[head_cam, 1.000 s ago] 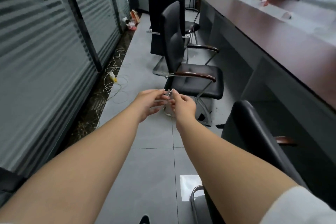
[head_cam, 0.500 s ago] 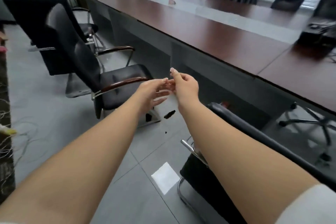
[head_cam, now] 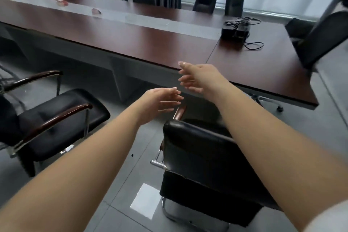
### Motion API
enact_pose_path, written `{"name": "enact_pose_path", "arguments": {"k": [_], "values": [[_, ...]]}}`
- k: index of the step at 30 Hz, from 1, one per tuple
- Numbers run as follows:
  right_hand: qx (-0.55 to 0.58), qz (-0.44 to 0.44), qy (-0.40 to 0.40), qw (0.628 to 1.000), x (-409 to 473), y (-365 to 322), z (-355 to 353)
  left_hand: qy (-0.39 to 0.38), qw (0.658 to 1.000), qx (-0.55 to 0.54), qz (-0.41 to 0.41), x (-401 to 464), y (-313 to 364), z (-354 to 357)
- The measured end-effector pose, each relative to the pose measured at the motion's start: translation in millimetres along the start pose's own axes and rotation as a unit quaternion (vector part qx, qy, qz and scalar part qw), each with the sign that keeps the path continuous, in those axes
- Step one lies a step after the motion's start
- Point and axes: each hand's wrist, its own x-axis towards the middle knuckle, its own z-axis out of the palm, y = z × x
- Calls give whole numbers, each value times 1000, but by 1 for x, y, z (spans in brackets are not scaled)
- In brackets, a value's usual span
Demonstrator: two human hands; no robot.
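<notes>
Both hands were held out empty and slightly apart, with fingers straight and loosely spread. The left hand (head_cam: 160, 102) sat lower and nearer, and the right hand (head_cam: 199, 78) was farther forward, level with the near edge of the conference table (head_cam: 131, 41), though motion blur left it unclear whether its fingertips touched that edge. The black office chair (head_cam: 203, 156) stood below and just short of the hands, tucked toward the table, its backrest top running left to right under the right forearm. The wooden armrest (head_cam: 180, 111) pointed away toward the table just beneath the left hand's fingers, so the left hand looked the nearer one for a grip.
</notes>
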Motion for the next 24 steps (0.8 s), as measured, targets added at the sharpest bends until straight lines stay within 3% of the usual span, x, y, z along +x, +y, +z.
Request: {"name": "enact_pose_path", "arguments": {"k": [11,18,24], "values": [[-98,66,82,990,-83,26,-25,-192,976,67,-76,-18,-5,18],[-162,67,123,977,-125,37,-13,-223,970,61,-76,-44,-18,13],[-232,69,77,967,-150,43,-8,-194,977,43,-77,-61,-23,17]]}}
